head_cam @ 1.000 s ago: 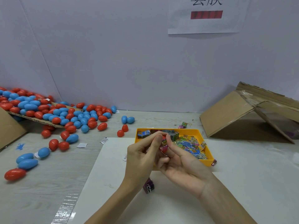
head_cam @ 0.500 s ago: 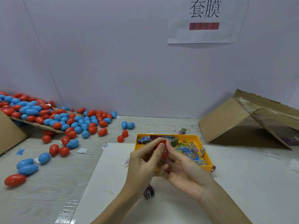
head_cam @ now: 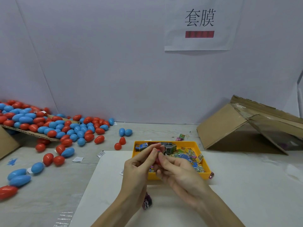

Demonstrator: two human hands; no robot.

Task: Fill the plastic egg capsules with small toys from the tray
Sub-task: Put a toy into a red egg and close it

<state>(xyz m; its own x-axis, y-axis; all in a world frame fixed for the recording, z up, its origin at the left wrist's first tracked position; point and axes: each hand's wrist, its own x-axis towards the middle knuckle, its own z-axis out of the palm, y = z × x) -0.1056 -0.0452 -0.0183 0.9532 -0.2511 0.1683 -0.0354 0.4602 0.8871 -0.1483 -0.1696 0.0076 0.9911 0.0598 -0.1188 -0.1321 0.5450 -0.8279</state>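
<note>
While both hands (head_cam: 161,163) pinch it, fingers mostly hide the red egg capsule (head_cam: 158,157).

Both forearms reach forward and converge; the left hand (head_cam: 139,163) and right hand (head_cam: 177,171) meet fingertip to fingertip, fingers curled, pinching together.

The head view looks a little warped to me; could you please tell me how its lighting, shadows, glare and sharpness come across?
Head view: even, soft light; faint shadow beneath the paper sign and darker shade under the cardboard box; glare on clear tape at the bottom; wide-angle bending at the edges; the red egg capsule between left hand and right hand looks slightly soft.
</note>
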